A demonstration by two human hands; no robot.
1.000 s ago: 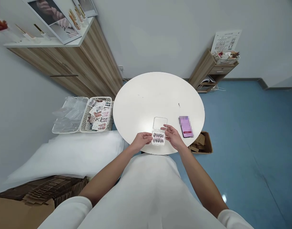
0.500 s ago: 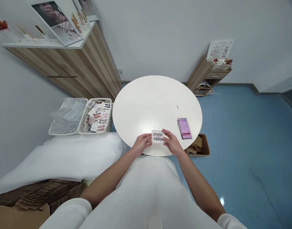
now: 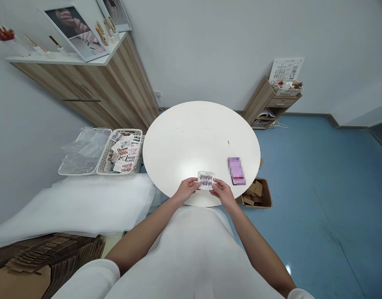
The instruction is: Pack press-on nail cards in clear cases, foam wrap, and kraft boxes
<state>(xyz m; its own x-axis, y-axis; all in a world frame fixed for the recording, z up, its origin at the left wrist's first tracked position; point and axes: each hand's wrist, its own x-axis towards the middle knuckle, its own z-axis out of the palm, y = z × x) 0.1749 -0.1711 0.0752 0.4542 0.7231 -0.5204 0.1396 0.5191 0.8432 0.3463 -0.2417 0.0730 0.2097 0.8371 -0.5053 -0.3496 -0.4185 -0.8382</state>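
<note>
A small clear box of press-on nails sits at the near edge of the round white table, its lid shut. The left hand pinches its left end and the right hand its right end, so both hands are clamped on it. Just to the right on the table lies a pink phone. Left of the table, a basket of nail cards stands beside a tray of clear boxes. A carton sits on the floor at the right.

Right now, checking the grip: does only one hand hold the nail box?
No, left hand and right hand both grip the nail box.
</note>
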